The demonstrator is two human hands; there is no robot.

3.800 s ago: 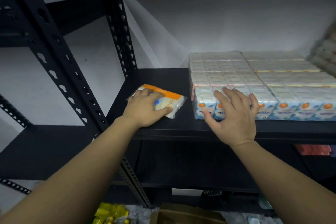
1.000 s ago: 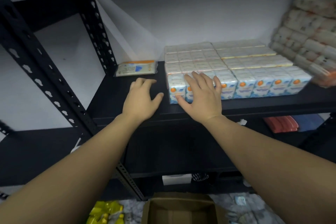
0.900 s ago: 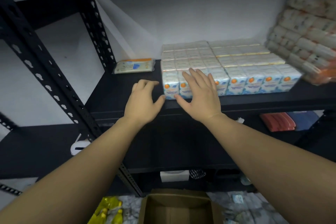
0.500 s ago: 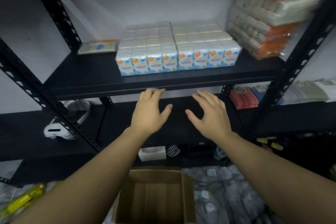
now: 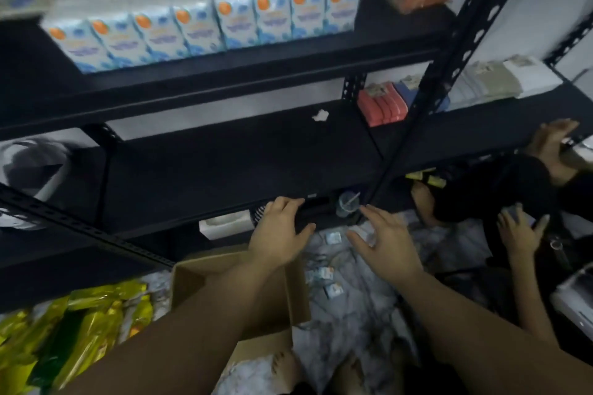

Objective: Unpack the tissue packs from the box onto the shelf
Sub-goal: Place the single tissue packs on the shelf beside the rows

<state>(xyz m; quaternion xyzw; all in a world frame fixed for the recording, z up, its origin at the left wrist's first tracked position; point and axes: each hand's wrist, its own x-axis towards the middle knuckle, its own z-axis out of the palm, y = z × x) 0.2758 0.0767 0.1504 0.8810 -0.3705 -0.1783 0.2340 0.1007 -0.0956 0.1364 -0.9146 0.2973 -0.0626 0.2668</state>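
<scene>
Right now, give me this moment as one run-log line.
left hand: open, empty, above box | right hand: open, empty, over floor | tissue packs: rowed on shelf | phase: reaching down

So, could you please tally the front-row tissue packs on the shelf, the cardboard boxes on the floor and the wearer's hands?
Front-row tissue packs on the shelf: 8
Cardboard box: 1
Hands, left hand and right hand, both open and empty: 2
Total: 11
</scene>
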